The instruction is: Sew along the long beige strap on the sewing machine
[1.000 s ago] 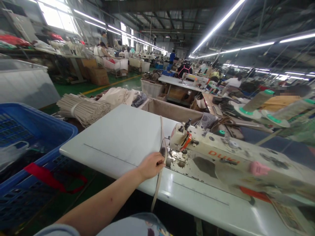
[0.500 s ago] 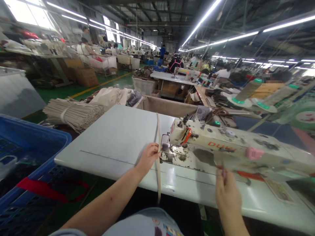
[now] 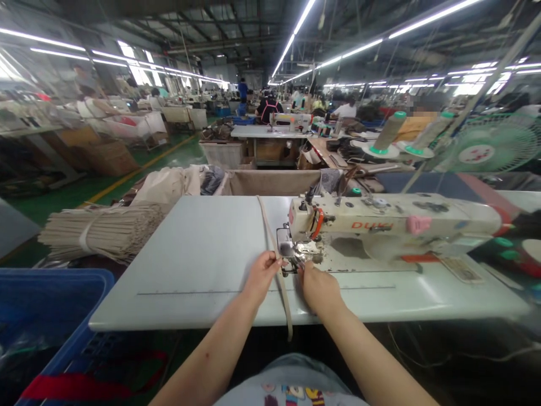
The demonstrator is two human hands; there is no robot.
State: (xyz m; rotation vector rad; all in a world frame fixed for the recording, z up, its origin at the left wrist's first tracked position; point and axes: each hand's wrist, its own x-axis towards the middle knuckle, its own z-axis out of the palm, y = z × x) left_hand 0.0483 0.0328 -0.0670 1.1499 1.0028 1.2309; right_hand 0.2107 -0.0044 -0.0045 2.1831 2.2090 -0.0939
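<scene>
A single head-worn camera looks forward and down, close over the surface (image 3: 190, 248). It faces the sewing machine (image 3: 380, 225), with the factory hall stretching beyond it.

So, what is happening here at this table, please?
A person sits at a white table with an industrial sewing machine. Both hands are at the needle area: the left hand pinches a long beige strap, and the right hand rests beside it, just in front of the presser foot. The strap runs across the table and hangs over its front edge. A tied bundle of similar straps lies to the left, near a blue crate.
</scene>
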